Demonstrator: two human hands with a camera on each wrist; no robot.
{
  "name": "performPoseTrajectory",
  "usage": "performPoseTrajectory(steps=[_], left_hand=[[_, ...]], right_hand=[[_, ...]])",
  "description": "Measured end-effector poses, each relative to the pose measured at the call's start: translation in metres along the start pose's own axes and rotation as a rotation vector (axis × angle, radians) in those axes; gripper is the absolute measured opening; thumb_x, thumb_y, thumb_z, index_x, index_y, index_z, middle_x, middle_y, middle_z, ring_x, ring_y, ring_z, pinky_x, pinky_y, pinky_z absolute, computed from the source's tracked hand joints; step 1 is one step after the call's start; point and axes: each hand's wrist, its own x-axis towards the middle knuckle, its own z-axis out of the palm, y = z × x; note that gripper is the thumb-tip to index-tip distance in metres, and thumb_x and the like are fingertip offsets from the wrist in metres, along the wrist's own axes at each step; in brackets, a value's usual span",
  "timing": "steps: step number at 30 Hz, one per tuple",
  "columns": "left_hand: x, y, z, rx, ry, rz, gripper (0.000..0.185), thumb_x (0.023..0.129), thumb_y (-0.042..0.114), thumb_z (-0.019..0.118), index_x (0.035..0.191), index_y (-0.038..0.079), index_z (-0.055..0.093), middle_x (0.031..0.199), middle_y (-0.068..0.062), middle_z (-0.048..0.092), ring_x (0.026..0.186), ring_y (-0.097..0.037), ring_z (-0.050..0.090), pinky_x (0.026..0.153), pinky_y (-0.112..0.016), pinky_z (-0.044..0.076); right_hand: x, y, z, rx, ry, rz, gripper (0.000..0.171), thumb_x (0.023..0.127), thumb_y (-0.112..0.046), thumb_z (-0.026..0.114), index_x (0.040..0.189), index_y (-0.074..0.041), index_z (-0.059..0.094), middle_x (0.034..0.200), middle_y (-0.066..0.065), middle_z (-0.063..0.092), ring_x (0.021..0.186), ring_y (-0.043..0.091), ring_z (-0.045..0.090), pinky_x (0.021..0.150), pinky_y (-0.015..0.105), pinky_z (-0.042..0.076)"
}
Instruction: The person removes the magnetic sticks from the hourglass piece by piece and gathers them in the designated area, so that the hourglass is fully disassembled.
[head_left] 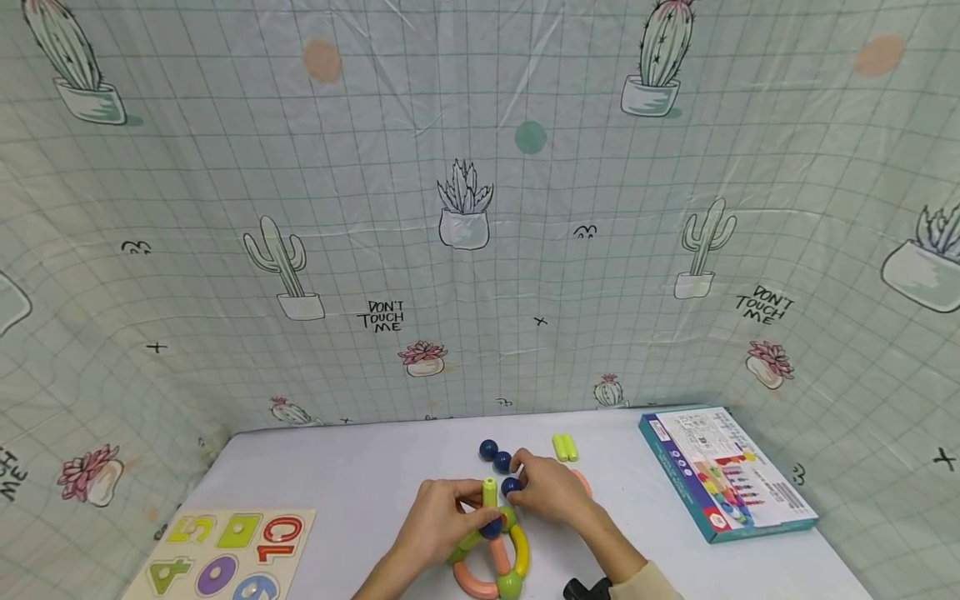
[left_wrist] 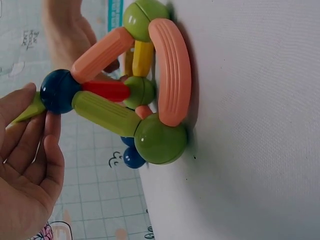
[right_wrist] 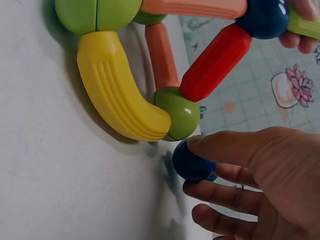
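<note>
A toy frame of magnetic rods and balls (head_left: 495, 554) stands on the white table (head_left: 360, 475), with green balls, a peach arc (left_wrist: 175, 75), a yellow arc (right_wrist: 117, 100) and a red rod (right_wrist: 215, 62). A dark blue ball (left_wrist: 59, 91) tops it, with a light green rod (head_left: 489, 492) sticking up from that ball. My left hand (head_left: 442, 521) pinches this green rod (left_wrist: 27, 111) at the top ball. My right hand (head_left: 551, 492) pinches a loose dark blue ball (right_wrist: 192, 165) between thumb and fingers, just behind the frame.
Two more blue balls (head_left: 495, 455) and a pair of yellow-green rods (head_left: 565, 447) lie farther back. A boxed toy set (head_left: 723, 475) lies at the right, a number puzzle board (head_left: 225, 554) at the left front. Cactus-print sheeting walls the table.
</note>
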Motion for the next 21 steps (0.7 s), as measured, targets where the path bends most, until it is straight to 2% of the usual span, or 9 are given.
performPoseTrajectory(steps=[6, 12, 21], left_hand=[[0.0, -0.002, 0.001, -0.012, 0.006, 0.004, 0.029, 0.085, 0.028, 0.082, 0.106, 0.009, 0.079, 0.086, 0.007, 0.076, 0.076, -0.001, 0.065, 0.064, -0.02, 0.052], [0.001, -0.003, 0.001, -0.02, 0.012, 0.011, 0.029, 0.084, 0.025, 0.083, 0.106, 0.007, 0.079, 0.085, 0.007, 0.076, 0.076, -0.001, 0.065, 0.064, -0.02, 0.052], [0.001, -0.003, 0.001, -0.028, 0.007, 0.011, 0.026, 0.084, 0.026, 0.083, 0.105, 0.011, 0.079, 0.085, 0.008, 0.076, 0.077, -0.001, 0.065, 0.065, -0.02, 0.052]], right_hand=[[0.006, 0.001, 0.005, -0.057, 0.028, 0.003, 0.029, 0.08, -0.028, 0.083, 0.096, -0.017, 0.062, 0.075, -0.008, 0.06, 0.063, 0.009, 0.052, 0.055, 0.028, 0.042], [0.009, 0.0, 0.005, -0.04, 0.031, 0.005, 0.029, 0.082, -0.029, 0.082, 0.099, -0.016, 0.061, 0.069, -0.008, 0.058, 0.057, 0.01, 0.051, 0.051, 0.028, 0.04], [0.016, -0.001, 0.008, -0.025, 0.056, 0.027, 0.032, 0.083, -0.026, 0.081, 0.104, -0.014, 0.06, 0.072, -0.007, 0.06, 0.058, 0.011, 0.052, 0.051, 0.029, 0.04]])
